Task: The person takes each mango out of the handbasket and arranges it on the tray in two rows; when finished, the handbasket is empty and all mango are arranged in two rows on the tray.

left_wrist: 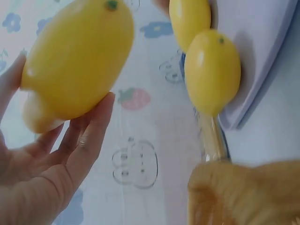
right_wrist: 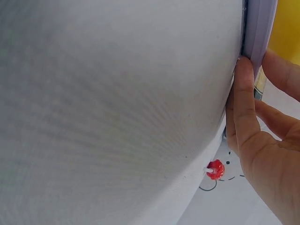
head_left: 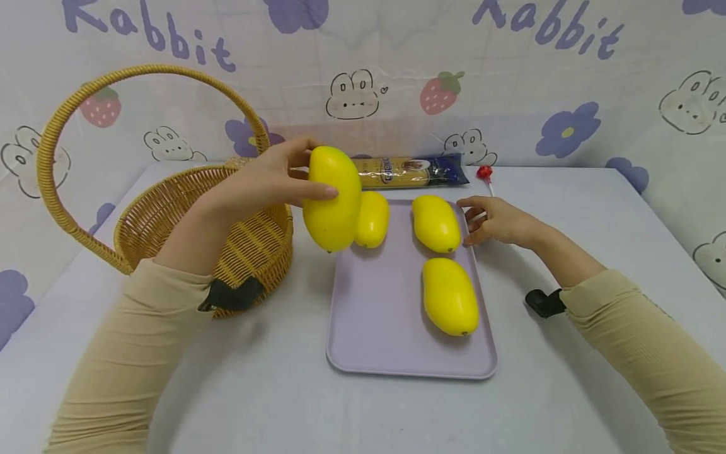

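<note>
My left hand [head_left: 272,173] grips a yellow mango [head_left: 336,221] in the air, between the basket and the tray's far left corner. The left wrist view shows the thumb on one side of this mango [left_wrist: 82,61] and the fingers on the other. On the lilac tray [head_left: 380,315] are three more mangoes: one [head_left: 372,221] at the far left, partly hidden behind the held one, one [head_left: 435,224] at the far right, and one [head_left: 450,296] nearer me. At the tray's far right edge, my right hand [head_left: 499,221] pinches the rim [right_wrist: 260,33] between thumb and fingers.
A wicker basket [head_left: 283,252] with a tall arched handle stands left of the tray, partly behind my left forearm. Behind the tray lies a long yellow and blue packet [head_left: 408,173]. A red lollipop [head_left: 484,173] lies beyond my right hand, before the printed cloth backdrop [head_left: 391,38].
</note>
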Motion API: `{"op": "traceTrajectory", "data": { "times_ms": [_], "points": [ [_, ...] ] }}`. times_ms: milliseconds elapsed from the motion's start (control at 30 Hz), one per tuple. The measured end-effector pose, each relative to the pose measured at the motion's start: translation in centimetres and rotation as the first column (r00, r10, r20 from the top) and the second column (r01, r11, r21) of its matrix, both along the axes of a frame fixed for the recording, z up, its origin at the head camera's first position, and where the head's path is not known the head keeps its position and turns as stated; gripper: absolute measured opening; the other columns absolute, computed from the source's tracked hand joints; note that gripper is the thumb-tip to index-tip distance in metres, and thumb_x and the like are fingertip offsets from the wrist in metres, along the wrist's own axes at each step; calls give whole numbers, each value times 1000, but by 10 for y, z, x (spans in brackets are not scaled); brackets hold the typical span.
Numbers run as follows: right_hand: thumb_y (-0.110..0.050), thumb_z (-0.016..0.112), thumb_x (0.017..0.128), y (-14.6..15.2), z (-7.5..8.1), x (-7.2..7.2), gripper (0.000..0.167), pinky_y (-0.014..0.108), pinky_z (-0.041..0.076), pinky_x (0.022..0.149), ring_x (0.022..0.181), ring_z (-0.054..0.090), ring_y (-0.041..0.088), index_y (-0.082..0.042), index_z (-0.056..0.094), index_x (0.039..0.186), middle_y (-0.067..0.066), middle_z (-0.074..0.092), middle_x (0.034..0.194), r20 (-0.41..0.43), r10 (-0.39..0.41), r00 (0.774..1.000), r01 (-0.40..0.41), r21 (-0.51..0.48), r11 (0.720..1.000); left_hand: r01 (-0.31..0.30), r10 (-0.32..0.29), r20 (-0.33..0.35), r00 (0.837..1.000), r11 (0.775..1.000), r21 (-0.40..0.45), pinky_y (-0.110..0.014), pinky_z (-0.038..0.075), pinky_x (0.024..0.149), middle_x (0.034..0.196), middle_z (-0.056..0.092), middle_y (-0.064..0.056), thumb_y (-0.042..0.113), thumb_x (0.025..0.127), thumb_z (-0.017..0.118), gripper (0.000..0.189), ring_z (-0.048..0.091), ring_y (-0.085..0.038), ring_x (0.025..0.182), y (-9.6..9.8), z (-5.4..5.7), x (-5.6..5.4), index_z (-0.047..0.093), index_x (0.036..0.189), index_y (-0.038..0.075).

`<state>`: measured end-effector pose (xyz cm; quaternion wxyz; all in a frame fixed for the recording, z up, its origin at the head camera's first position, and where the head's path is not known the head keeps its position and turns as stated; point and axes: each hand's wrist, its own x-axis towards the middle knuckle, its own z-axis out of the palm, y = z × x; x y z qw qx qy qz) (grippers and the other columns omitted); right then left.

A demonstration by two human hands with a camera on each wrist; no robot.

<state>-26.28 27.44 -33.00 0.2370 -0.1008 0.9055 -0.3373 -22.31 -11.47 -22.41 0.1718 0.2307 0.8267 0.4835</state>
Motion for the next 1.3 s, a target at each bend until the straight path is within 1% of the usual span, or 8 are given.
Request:
{"op": "traceTrajectory", "data": {
  "times_ms": [100,267,467,633,767,967,1100,1300],
  "points": [
    [-9,68,86,0,0,0,80,59,43,110,120,45,40,-3,26,154,28,40,144,-5,2,1000,-2,1,1000,-1,1,23,1000,999,32,-41,57,95,132,54,-9,25,88,70,55,58,-27,116,8,-2,2,43,136,17],
    [-9,68,85,0,-1,0,80,58,44,110,120,45,39,-4,27,153,27,41,143,-12,-1,1000,1,0,1000,-49,46,81,996,998,33,-44,57,97,137,52,-7,28,88,72,60,58,-26,119,25,-6,7,43,139,20],
    [-9,68,85,1,-2,0,80,58,44,109,120,45,39,-3,27,153,27,41,143,-15,5,1000,-5,-2,1000,-67,56,201,978,996,51,-46,56,99,138,51,-8,26,90,72,61,56,-26,122,45,-14,11,40,142,19],
    [-9,68,85,1,-2,-1,80,59,44,109,120,45,40,-2,27,153,28,41,143,-21,6,1000,-6,3,1000,-44,41,255,966,999,7,-43,56,99,139,51,-8,30,89,72,67,55,-26,123,56,-25,14,37,146,20],
    [-9,68,85,1,-1,-1,80,59,44,109,120,45,40,-2,27,153,28,41,143,-21,7,1000,-6,4,1000,-16,27,261,965,999,-42,-39,58,95,136,53,-8,34,89,72,65,57,-25,119,61,-34,15,40,143,18],
    [-9,68,85,1,-1,0,80,60,43,110,121,45,41,-2,26,153,28,40,144,-14,7,1000,-7,-2,1000,4,28,299,954,994,-106,-34,58,91,133,53,-10,33,89,72,61,57,-24,115,67,-46,18,42,139,16],
    [-9,68,85,0,-1,0,81,60,42,110,121,45,41,-2,26,153,28,40,144,-15,9,1000,-9,0,1000,16,36,313,949,987,-160,-35,57,92,135,52,-10,34,89,73,61,55,-24,117,69,-53,21,43,139,15],
    [-9,68,85,1,-1,0,80,60,42,110,122,45,41,-2,26,153,28,40,144,-15,7,1000,-7,5,1000,45,21,350,937,983,-178,-37,59,93,139,49,-12,35,90,72,66,57,-26,118,72,-63,21,39,142,12]
  ]
}}
